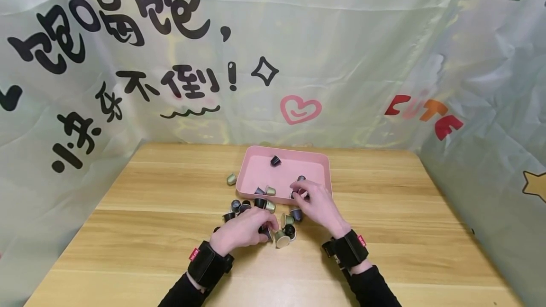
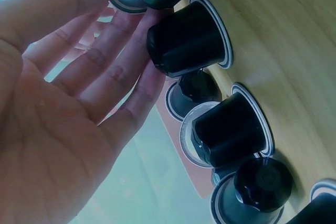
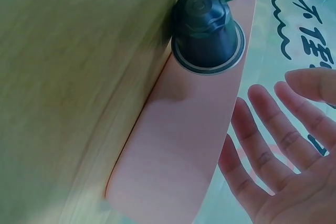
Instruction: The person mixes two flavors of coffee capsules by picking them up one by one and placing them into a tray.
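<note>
Sat at a wood table (image 1: 384,212) with light and dark planks. Hung all round: a shiny pale green cloth (image 1: 341,51) with big black letters, a pink heart (image 1: 300,109) and a yellow star (image 1: 535,186).

Stood near the far edge: a pink tray (image 1: 317,162). Lay inside: a few small pods, one dark pod (image 1: 275,160) near the back. Lay on the wood just in front of the tray: a heap of pods (image 1: 256,205), dark ones and gold ones. Sat alone, left of the tray: one gold pod (image 1: 231,179).

Left hand (image 1: 242,231) down at the front of the heap, fingers curled over a dark pod there; in the wrist view, open palm with fingers touching black pods (image 2: 189,40). Cannot tell if really gripped.

Right hand (image 1: 317,205) over the tray's near right corner, fingertips bunched at a dark pod by the rim; cannot tell if pinched. In its wrist view, fingers (image 3: 262,129) spread and loose beside the tray wall.

Black straps on both wrists, black sleeves.
</note>
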